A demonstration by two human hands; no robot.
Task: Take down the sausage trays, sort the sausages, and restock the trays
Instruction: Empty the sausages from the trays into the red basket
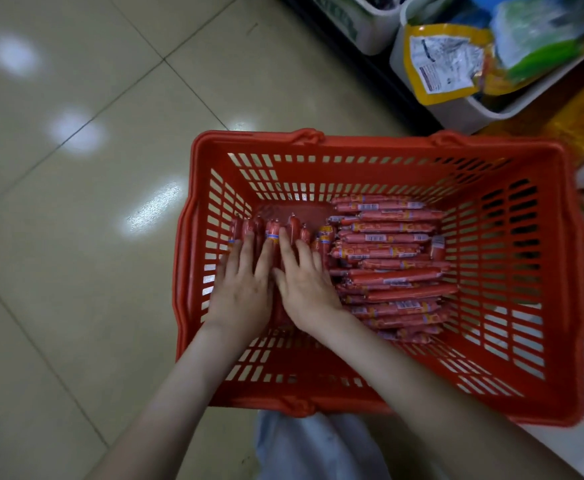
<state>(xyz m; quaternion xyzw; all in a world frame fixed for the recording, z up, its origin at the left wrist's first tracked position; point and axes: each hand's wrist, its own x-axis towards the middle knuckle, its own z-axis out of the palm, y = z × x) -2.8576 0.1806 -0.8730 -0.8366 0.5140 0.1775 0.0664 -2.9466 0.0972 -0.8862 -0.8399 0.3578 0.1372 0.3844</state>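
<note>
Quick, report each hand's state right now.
Left hand: open, straight fingers flat on the short sausages in the red basket.
Right hand: open, flat on the same sausages, gripping nothing.

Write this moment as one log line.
left hand: rests on short sausages | right hand: rests on them too | long sausages: piled in basket

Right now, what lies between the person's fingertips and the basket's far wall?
Head view: sausages under the left hand and right hand, then bare basket floor.
</note>
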